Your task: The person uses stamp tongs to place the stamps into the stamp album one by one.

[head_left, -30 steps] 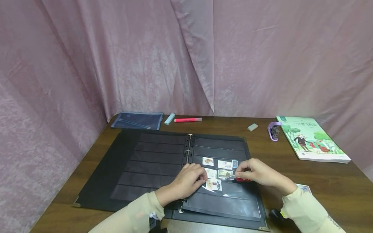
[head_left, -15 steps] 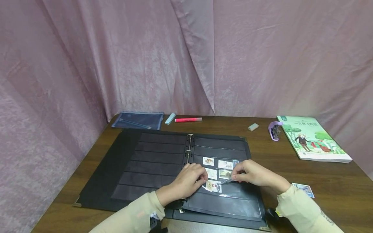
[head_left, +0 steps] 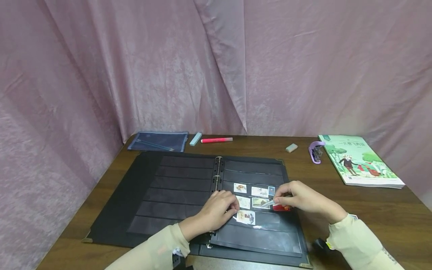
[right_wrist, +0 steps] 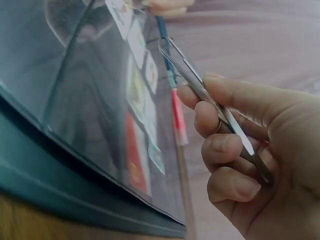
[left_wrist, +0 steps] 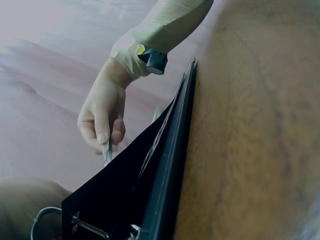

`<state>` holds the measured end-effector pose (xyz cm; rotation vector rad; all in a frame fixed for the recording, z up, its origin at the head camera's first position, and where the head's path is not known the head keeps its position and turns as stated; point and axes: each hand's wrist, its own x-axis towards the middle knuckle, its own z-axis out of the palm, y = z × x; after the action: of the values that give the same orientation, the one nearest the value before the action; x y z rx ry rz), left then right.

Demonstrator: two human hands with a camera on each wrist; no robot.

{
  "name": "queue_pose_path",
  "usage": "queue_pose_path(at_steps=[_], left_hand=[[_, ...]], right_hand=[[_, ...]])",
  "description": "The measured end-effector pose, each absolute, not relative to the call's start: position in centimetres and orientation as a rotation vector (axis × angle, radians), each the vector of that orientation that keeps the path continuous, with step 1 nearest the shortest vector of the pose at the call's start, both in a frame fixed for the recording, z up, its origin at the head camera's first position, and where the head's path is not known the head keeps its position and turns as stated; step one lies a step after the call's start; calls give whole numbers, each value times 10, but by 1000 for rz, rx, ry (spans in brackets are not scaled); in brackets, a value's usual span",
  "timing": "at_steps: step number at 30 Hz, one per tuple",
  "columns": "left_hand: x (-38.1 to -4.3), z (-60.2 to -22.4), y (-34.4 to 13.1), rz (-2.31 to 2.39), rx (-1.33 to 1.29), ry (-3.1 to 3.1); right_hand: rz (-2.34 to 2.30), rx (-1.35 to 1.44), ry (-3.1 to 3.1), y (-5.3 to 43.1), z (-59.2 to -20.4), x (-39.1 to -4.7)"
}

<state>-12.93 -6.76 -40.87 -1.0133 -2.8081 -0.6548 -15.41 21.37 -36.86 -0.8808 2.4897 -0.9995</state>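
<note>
A black stamp album (head_left: 111, 210) lies spread out, with a ring binding in its middle. Several stamps sit on its right page, among them a bottom-row stamp (head_left: 246, 217), a landscape stamp (head_left: 260, 203) and a red stamp (head_left: 281, 207). My left hand (head_left: 216, 210) rests on the page beside the rings, fingers bent, fingertips beside the bottom-row stamp. Tweezers (right_wrist: 237, 130) are pinched in my right hand (head_left: 300, 198), above the page's right side. Their tips stand apart with nothing visible between them. In the left wrist view, the album's edge hides part of the scene.
Behind the album lie a blue mesh pouch (head_left: 158, 141), a light blue stick (head_left: 195, 139), a pink marker (head_left: 216, 140) and an eraser (head_left: 291, 148). A purple stapler-like tool (head_left: 315, 152) sits next to a green book (head_left: 361, 161) at right.
My right hand went left with the tweezers to the bottom-row stamp, then drew back up and right. That stamp sits slightly lower than before. My left hand has stayed in place.
</note>
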Motion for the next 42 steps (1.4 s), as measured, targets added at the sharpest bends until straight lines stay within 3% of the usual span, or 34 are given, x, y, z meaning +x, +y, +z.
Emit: queue_pose_path(at_steps=[23,42], left_hand=[[-129,-410,-69,-658,-995,-2831],[-130,-409,-68,-648,-1001,-2818]], right_hand=[[-917,-802,2766,311,-334,-123],[-875,-598,2877,385,-354,-100]])
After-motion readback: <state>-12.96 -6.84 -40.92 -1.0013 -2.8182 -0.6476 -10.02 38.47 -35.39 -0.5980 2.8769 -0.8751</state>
